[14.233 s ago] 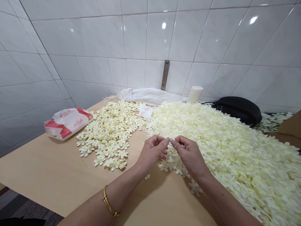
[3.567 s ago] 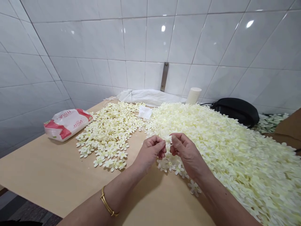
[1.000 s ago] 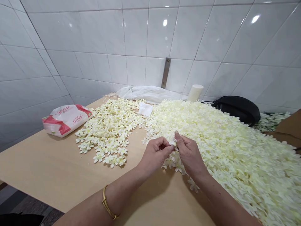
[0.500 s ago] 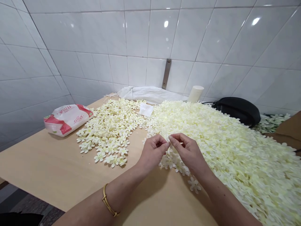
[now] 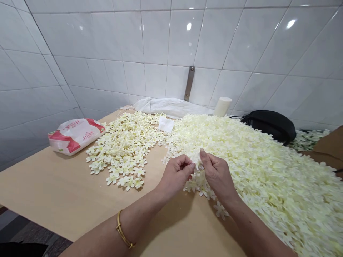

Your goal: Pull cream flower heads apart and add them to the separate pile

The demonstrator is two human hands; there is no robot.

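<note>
In the middle of the view, my left hand [image 5: 178, 173] pinches a small white artificial flower [image 5: 198, 165] between thumb and fingertips. My right hand [image 5: 218, 175] is just to the right, its thumb pointing up and its fingers curled; what these fingers hold is hidden behind the hand. The flower's petals lie between the two hands, close to the right hand's fingers. Behind and right of my hands spreads a big heap of pale yellow-white flowers [image 5: 268, 175]. One loose flower [image 5: 221, 210] lies under my right wrist.
A smaller pile of flowers [image 5: 120, 142] lies on the wooden table [image 5: 88, 203] to the left. Beside it is a tissue pack [image 5: 76, 137]. A white paper piece [image 5: 166, 124], a white cylinder [image 5: 222, 106] and a black case [image 5: 270, 126] stand or lie farther back, near the tiled wall.
My right hand has moved slightly right, away from the left fingertips, and its thumb now points up. White petals now show between the hands. My left hand keeps its pinch.
</note>
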